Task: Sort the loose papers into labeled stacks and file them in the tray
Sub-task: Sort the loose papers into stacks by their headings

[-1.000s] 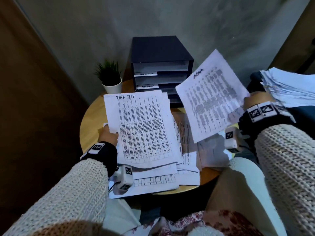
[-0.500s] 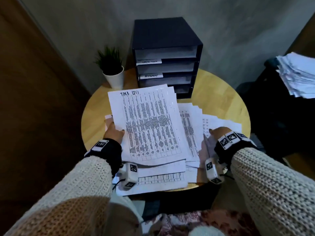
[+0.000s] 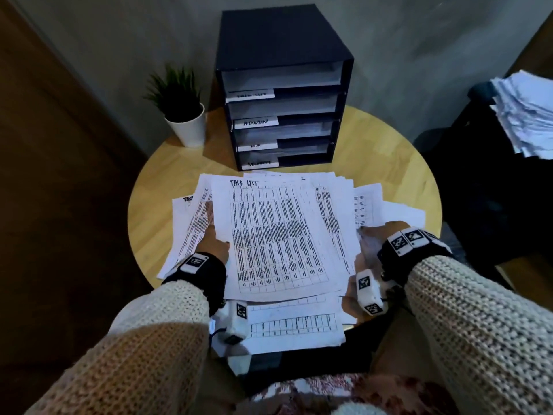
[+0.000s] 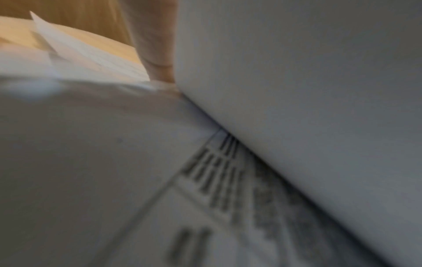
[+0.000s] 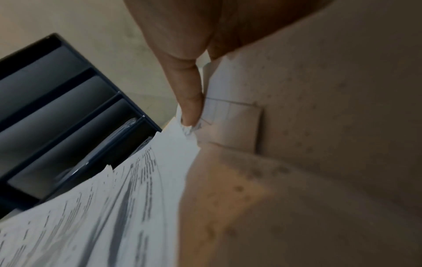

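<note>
both hands at frame centre: left hand (image 3: 216,246) pinches the paper stack (image 3: 281,235) at its left edge, right hand (image 3: 386,235) grips the right edge; tray (image 3: 284,49) above.

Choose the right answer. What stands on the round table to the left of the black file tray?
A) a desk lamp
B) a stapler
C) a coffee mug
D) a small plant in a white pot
D: a small plant in a white pot stands on the round table, left of the black file tray.
</note>
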